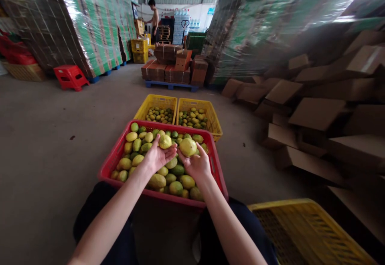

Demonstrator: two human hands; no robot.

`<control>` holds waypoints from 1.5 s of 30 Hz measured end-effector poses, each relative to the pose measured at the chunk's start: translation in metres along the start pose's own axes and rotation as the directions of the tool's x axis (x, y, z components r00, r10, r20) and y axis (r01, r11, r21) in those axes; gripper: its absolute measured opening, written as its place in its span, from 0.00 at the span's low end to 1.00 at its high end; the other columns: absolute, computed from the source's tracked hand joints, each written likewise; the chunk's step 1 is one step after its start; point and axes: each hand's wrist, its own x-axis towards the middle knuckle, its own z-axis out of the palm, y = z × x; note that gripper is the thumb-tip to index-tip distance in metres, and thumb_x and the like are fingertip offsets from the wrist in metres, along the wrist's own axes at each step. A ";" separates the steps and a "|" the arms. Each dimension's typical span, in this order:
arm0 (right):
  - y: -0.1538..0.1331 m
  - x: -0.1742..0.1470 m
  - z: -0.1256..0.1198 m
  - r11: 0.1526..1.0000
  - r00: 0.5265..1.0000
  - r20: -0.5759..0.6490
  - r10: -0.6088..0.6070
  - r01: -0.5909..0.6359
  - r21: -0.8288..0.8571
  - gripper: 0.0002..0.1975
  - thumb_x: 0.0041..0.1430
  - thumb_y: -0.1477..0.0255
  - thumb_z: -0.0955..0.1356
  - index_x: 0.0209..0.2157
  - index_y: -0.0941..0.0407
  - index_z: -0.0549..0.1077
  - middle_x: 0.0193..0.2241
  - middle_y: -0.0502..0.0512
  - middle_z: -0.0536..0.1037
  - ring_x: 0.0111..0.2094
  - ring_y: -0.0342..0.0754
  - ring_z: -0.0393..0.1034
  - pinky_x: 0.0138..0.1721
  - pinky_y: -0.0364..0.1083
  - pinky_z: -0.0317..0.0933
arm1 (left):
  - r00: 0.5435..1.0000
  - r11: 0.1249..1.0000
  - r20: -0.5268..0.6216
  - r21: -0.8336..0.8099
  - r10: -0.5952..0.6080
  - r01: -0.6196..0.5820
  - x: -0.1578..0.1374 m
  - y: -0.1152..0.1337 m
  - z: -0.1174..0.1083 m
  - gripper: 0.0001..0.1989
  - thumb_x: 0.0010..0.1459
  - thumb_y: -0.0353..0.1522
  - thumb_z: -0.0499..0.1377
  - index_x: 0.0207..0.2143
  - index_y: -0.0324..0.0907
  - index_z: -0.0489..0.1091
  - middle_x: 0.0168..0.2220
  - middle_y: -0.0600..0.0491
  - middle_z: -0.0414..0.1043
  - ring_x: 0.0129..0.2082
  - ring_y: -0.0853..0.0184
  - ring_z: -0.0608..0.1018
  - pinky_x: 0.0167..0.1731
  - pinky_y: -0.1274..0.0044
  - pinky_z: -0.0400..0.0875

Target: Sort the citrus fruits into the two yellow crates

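A red crate [132,124] full of yellow and green lemons [157,181] stands between my knees. Above the fruit, my left hand [157,156] is turned palm up and holds a yellow-green lemon [165,141] by the thumb, its fingers stretched to the right. Close beside it, my right hand [197,164] grips a larger yellow lemon [188,147] with a small dark spot. The fingers of my right hand are partly hidden behind that fruit. The fingertips of both hands nearly meet over the crate.
Two yellow crates [214,120] with smaller lemons adjoin the red crate's far side. Another yellow crate [296,205] sits at my lower right. Cardboard boxes [315,112] pile up on the right. A red stool [70,76], a loaded blue pallet [171,85] and a person [155,19] are farther off.
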 end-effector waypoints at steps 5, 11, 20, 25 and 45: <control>-0.002 0.001 0.000 0.999 0.998 -0.061 0.004 -0.002 0.039 0.11 0.61 0.70 0.63 0.42 0.59 0.72 0.25 0.55 0.80 0.28 0.49 0.77 0.32 0.47 0.75 | 0.998 0.999 -0.049 0.039 -0.036 0.038 -0.003 -0.002 0.004 0.22 0.64 0.45 0.52 0.41 0.33 0.71 0.28 0.44 0.75 0.24 0.64 0.78 0.25 0.74 0.76; 0.000 0.004 -0.006 0.974 0.997 0.017 -0.080 0.081 -0.212 0.10 0.56 0.65 0.69 0.36 0.57 0.72 0.28 0.54 0.79 0.30 0.49 0.76 0.31 0.47 0.73 | 0.977 0.944 -0.074 0.282 0.201 -0.173 0.001 -0.008 0.005 0.15 0.59 0.42 0.60 0.36 0.37 0.68 0.30 0.48 0.73 0.26 0.68 0.77 0.30 0.78 0.75; -0.009 -0.020 -0.007 -0.432 0.191 0.780 -0.596 0.742 -0.512 0.27 0.50 0.72 0.74 0.52 0.48 0.68 0.52 0.57 0.71 0.54 0.56 0.67 0.51 0.57 0.67 | 0.137 -0.491 0.751 0.545 0.645 -0.679 -0.005 -0.006 -0.017 0.27 0.52 0.34 0.67 0.51 0.44 0.59 0.48 0.45 0.69 0.50 0.60 0.74 0.51 0.68 0.68; -0.014 -0.023 -0.012 -0.648 0.001 0.892 -0.452 0.686 -0.330 0.32 0.54 0.78 0.70 0.58 0.45 0.62 0.53 0.58 0.71 0.53 0.56 0.69 0.50 0.58 0.68 | 0.029 -0.681 0.892 0.366 0.452 -0.634 -0.006 -0.005 -0.019 0.26 0.55 0.29 0.64 0.54 0.46 0.57 0.49 0.45 0.70 0.51 0.59 0.73 0.53 0.63 0.67; -0.024 -0.018 0.000 0.807 0.931 0.201 -0.305 0.365 -0.464 0.17 0.44 0.69 0.76 0.37 0.54 0.72 0.31 0.50 0.80 0.29 0.47 0.76 0.29 0.45 0.73 | 0.922 0.833 0.122 0.397 0.367 -0.384 -0.011 -0.001 0.007 0.17 0.50 0.42 0.67 0.36 0.39 0.71 0.33 0.51 0.74 0.33 0.68 0.77 0.37 0.78 0.70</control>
